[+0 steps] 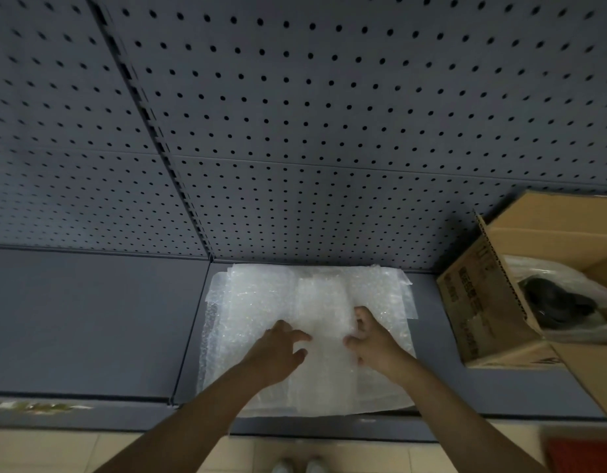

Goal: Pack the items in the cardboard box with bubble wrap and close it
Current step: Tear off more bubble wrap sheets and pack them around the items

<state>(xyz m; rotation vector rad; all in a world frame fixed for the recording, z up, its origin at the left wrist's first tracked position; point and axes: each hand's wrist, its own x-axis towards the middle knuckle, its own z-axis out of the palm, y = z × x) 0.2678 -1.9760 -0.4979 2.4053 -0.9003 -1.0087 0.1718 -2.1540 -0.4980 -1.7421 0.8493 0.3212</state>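
Grey shelf (90,319), bubble wrap (261,302) seemingly lengthwise front-to-back

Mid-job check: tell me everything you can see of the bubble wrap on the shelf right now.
The bubble wrap is clear, whitish plastic, several sheets stacked flat with uneven, offset edges. It lies on the dark grey shelf, its far edge against the pegboard back wall, its near edge at the shelf's front. A narrower strip or fold runs down the middle. The left hand rests on it with fingers spread; the right hand has curled fingers at that strip. The cardboard box stands apart to its right.
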